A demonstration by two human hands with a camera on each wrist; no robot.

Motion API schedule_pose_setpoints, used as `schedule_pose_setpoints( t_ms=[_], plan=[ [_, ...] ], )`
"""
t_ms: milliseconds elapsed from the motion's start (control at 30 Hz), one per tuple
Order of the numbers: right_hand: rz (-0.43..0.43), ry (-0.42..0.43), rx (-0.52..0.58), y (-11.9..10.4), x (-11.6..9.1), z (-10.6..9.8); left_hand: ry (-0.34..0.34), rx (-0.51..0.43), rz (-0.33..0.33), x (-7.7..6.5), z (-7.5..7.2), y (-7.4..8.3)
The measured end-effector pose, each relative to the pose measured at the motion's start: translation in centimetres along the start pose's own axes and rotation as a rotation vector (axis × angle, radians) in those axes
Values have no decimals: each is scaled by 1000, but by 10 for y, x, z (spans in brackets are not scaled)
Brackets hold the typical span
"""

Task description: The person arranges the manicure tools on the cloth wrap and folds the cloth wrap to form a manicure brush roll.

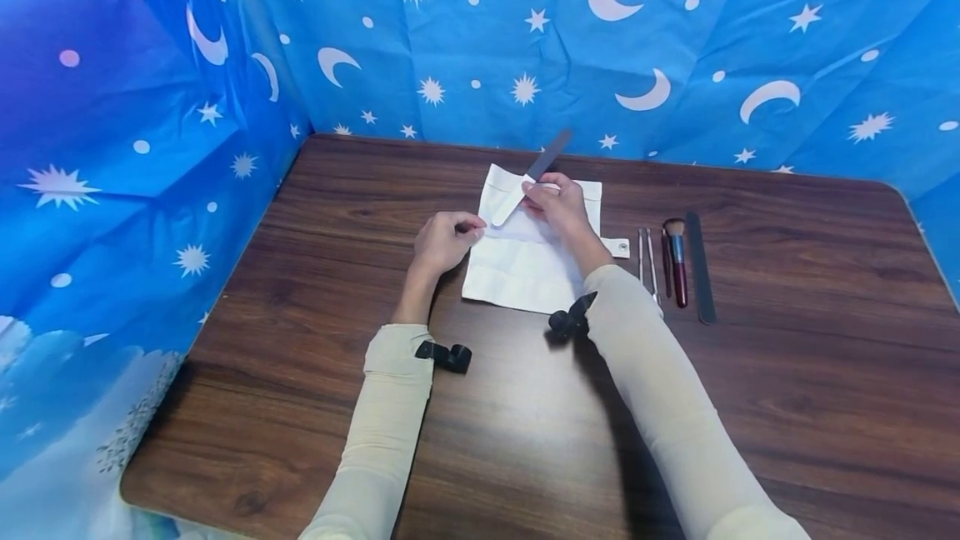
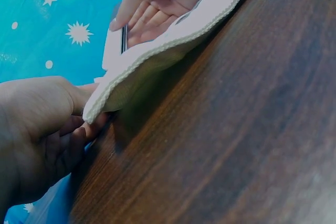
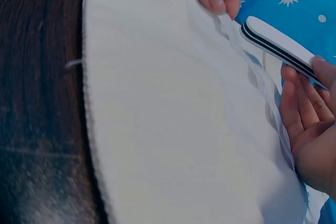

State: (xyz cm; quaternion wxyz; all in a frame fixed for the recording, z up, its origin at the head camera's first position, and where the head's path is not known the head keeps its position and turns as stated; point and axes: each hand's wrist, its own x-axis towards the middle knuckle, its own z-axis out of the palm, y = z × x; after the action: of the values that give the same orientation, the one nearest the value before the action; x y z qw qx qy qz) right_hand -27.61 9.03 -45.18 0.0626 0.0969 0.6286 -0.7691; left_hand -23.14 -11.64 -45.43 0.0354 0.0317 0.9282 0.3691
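A white cloth roll (image 1: 525,261) with stitched pockets lies unfolded on the table. My left hand (image 1: 447,242) pinches its left edge between thumb and fingers, and that edge is lifted off the wood in the left wrist view. Over the upper half of the roll, my right hand (image 1: 558,208) grips a nail buffer (image 3: 278,40) around its middle. The buffer is long and flat, white toward one end and grey toward the other, with dark layers along its side. Its white end points down-left at the pockets, close to my left fingertips.
Right of the roll, beside its snap strap (image 1: 617,248), lie two thin metal tools (image 1: 651,261), a slim dark tool (image 1: 667,265), a makeup brush (image 1: 679,269) and a dark nail file (image 1: 701,269). A blue star-and-moon curtain (image 1: 480,40) hangs behind the wooden table (image 1: 510,440).
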Motion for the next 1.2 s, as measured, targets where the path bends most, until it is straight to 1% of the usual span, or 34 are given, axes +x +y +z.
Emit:
schedule_pose_setpoints(
  t_ms=[100, 267, 467, 567, 733, 833, 967, 1133, 1200],
  plan=[
    [9, -8, -43, 0, 1, 2, 8, 0, -1, 0, -1, 0],
    [42, -18, -145, -4, 1, 3, 13, -9, -7, 1, -1, 0],
    [89, -76, -218, -6, 4, 4, 11, 5, -24, 2, 0, 1],
    [102, -89, -229, -6, 5, 3, 2, 14, -25, 1, 1, 2],
    [99, -62, -183, -6, 4, 3, -8, 19, -28, 0, 1, 3],
    [103, -60, -185, -6, 4, 4, -9, 26, -27, 0, 2, 3],
    [128, -84, -230, -7, 4, 4, -10, 33, -27, 0, 2, 4],
    [179, -129, -220, -9, 6, 4, -18, 38, -30, -1, 2, 4],
    [185, -139, -218, -10, 7, 4, -23, 39, -31, -1, 2, 4]
  ],
)
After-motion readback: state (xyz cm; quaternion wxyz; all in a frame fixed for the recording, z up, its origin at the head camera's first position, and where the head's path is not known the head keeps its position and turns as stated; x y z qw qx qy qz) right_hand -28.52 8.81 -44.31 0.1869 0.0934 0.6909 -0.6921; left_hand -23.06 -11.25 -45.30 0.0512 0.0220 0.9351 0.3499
